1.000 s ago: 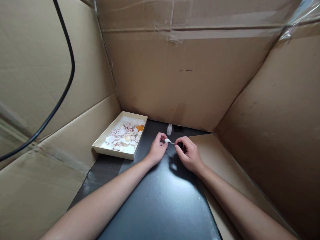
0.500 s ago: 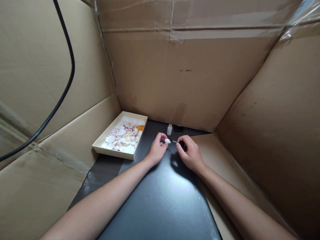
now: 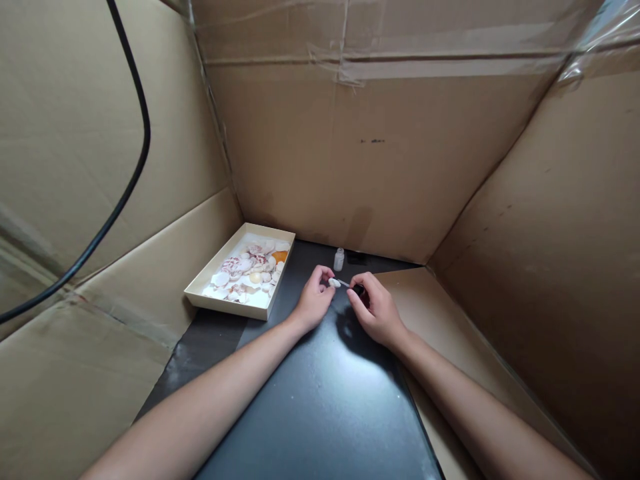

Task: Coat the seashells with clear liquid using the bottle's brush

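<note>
The held piece (image 3: 335, 283) is white, the tool's thick end (image 3: 359, 290) black, the far bottle (image 3: 339, 261) whitish. The left tray (image 3: 257, 311) is cream, containing pale shells (image 3: 244, 265), a reddish-brown striped shell (image 3: 231, 265) and an orange piece (image 3: 281, 256). The desk (image 3: 310, 420) looks dark grey.

A box (image 3: 226, 305) of shells (image 3: 245, 265) sat at the left of the tabletop (image 3: 320, 420).
Right of it, the left hand (image 3: 316, 295) held a single shell (image 3: 335, 283); farther right, the right hand (image 3: 377, 308) held a stick (image 3: 344, 283), its tip by that shell. A bottle (image 3: 339, 261) stood behind both, before the back wall (image 3: 330, 153). A cardboard sheet (image 3: 430, 300) lay beneath the right forearm (image 3: 460, 390).
</note>
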{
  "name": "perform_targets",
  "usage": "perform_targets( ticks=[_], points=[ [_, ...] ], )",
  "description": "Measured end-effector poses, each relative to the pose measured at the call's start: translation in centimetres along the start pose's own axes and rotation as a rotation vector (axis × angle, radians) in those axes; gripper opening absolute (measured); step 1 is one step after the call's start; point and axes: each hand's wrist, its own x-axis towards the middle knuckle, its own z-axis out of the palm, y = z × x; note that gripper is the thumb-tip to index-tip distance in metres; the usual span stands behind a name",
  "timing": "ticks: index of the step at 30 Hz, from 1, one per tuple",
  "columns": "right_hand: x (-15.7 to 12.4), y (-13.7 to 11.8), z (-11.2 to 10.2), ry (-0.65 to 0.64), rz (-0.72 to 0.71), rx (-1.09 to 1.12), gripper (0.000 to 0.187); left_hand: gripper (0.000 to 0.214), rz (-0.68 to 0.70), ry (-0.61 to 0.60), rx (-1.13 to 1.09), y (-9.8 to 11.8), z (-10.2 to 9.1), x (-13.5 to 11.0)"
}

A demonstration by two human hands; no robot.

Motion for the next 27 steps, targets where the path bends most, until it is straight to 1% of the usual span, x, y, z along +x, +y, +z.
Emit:
perform_targets(
  ticks=[5,8,11,13,17,19,22,24,27],
  points=[
    [0.0,-0.29,-0.16,-0.023,-0.032,0.006,0.004,0.017,0.009,0.003,0.0,0.02,-0.02,0.01],
    [0.07,-0.26,-0.14,-0.034,-0.006,-0.033,0.004,0.017,0.011,0.0,0.003,-0.04,-0.02,-0.01],
    [0.09,-0.17,-0.14,0.001,0.049,-0.097,0.004,0.017,0.018,0.001,0.0,-0.13,-0.01,0.01],
    [0.04,-0.16,-0.15,0.024,0.048,-0.093,0.005,0.017,0.025,0.005,-0.004,-0.15,0.01,0.04],
    [-0.06,-0.16,-0.1,-0.028,0.009,-0.047,0.006,0.016,0.026,0.006,-0.012,-0.05,0.03,0.06],
    [-0.02,-0.09,-0.05,-0.042,0.037,-0.081,0.006,0.016,0.026,0.007,-0.012,-0.01,0.04,0.05],
    [0.07,-0.02,-0.04,0.005,0.079,-0.116,0.006,0.016,0.03,0.012,-0.006,-0.04,0.05,0.04],
    [0.09,-0.04,-0.05,0.015,0.055,-0.085,0.006,0.016,0.03,0.012,-0.004,-0.07,0.06,0.04],
    [0.08,-0.11,-0.01,-0.025,0.015,-0.057,0.007,0.016,0.02,0.009,-0.012,-0.07,0.08,0.02]
  ],
)
